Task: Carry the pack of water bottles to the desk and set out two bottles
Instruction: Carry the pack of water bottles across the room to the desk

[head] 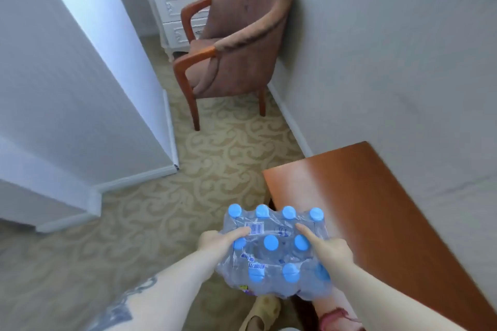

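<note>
A shrink-wrapped pack of water bottles [275, 252] with blue caps is held in the air in front of me, over the carpet and the near left corner of the wooden desk [376, 201]. My left hand [222, 240] grips the pack's left side, thumb on the top film. My right hand [326, 247] grips its right side, thumb also on top. The pack's wrap looks whole, with several bottles inside. The desk top to the right is reddish-brown and runs along the wall.
A brown upholstered armchair [236, 48] with wooden arms stands ahead against the right wall. A white cabinet [177, 0] stands behind it. A white wall corner [88, 83] juts in from the left. Patterned beige carpet [166, 212] covers the floor.
</note>
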Available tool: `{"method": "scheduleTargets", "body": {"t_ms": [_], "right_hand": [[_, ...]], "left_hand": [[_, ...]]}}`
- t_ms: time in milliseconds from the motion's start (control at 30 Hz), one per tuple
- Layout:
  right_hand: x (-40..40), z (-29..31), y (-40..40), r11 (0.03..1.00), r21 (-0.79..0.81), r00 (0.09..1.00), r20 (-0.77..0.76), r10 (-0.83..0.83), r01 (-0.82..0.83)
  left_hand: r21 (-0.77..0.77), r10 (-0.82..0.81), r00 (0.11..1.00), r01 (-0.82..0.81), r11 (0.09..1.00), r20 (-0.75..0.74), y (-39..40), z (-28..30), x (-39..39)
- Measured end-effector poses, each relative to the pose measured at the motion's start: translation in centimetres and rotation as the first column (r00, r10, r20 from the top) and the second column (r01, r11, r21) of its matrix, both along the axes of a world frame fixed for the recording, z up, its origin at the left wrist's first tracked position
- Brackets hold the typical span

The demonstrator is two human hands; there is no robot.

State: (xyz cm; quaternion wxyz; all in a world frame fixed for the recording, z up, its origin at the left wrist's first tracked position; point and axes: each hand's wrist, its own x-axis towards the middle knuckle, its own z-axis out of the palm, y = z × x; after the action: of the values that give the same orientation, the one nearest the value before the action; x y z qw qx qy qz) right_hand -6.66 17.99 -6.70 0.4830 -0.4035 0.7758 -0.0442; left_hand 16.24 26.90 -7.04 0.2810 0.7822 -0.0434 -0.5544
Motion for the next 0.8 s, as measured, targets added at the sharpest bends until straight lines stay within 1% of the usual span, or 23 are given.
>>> {"method": "scheduleTargets", "body": {"t_ms": [67,167,233,333,433,567,667,733,800], "right_hand": [[2.9,-0.4,1.0,0.999,-0.019,0.998,0.033,0.045,-0.044],[8.1,-0.8,3.5,0.985,-0.064,0.984,0.077,0.163,-0.158],[11.9,-0.7,5.3,0.970,-0.087,0.967,0.098,0.234,-0.226],[17.8,0.1,8.9,0.932,-0.075,0.926,0.110,0.361,-0.355],[23.4,1.3,13.5,0.866,-0.081,0.857,0.124,0.500,-0.493],[30.5,2.6,20.2,0.767,-0.089,0.763,0.085,0.641,-0.635],[35.0,3.0,25.6,0.721,-0.074,0.715,0.092,0.693,-0.689],[37.4,2.7,28.8,0.697,-0.064,0.690,0.105,0.716,-0.714],[39.6,2.2,31.6,0.667,-0.052,0.659,0.117,0.743,-0.743]], "left_hand": [[0.007,0.124,0.991,-0.124,0.992,0.040,2.9,-0.4,2.2],[0.001,0.285,0.951,-0.287,0.958,0.122,8.7,-0.4,5.4],[-0.010,0.382,0.905,-0.387,0.922,0.184,12.8,-0.4,7.5],[-0.033,0.497,0.814,-0.512,0.858,0.302,19.2,0.0,10.4],[-0.056,0.570,0.721,-0.600,0.798,0.395,25.6,0.9,12.7],[-0.026,0.622,0.636,-0.689,0.724,0.457,33.8,2.0,15.8],[-0.015,0.668,0.572,-0.754,0.657,0.476,39.7,1.9,18.2],[-0.019,0.715,0.505,-0.810,0.585,0.483,43.3,1.6,20.2],[0.010,0.730,0.475,-0.841,0.541,0.491,46.5,1.4,21.8]]}}
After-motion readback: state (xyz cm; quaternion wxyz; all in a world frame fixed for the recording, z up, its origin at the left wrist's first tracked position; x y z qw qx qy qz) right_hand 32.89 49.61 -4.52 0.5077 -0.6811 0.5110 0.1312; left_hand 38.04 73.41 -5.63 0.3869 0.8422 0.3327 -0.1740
